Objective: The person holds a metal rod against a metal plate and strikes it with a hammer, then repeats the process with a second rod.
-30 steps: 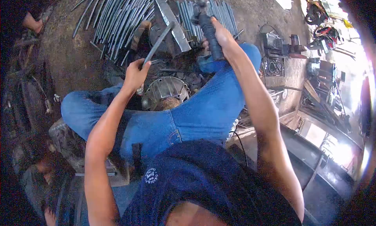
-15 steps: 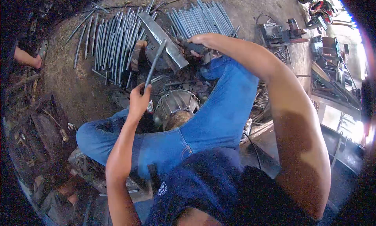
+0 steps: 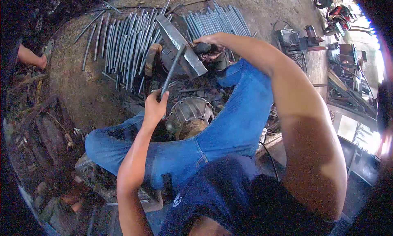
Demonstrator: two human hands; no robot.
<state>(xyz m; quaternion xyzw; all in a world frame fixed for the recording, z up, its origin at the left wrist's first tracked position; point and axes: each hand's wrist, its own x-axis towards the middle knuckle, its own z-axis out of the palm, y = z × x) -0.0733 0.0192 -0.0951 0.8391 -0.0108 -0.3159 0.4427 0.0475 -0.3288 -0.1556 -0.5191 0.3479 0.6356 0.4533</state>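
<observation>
My left hand (image 3: 156, 106) is closed round the lower end of a grey metal rod (image 3: 172, 72). The rod slants up and right, and its far end overlaps a long, heavy metal bar (image 3: 192, 60). My right hand (image 3: 213, 40) is wrapped round a dark object (image 3: 201, 48) beside the bar's right edge; its shape is partly hidden, so I cannot tell what it is. Below the bar, between my legs, sits a round ribbed metal housing (image 3: 190, 110).
Many rods lie in a left pile (image 3: 127, 43) and a right pile (image 3: 221, 21) on the floor. A machine (image 3: 288, 38) stands at right. Another person's foot (image 3: 42, 60) shows at far left. Motorbikes (image 3: 339, 15) are at upper right.
The whole view has shifted slightly. Relative to the metal bar, my right hand and the dark object have moved left, closer to it. My left hand still holds the rod.
</observation>
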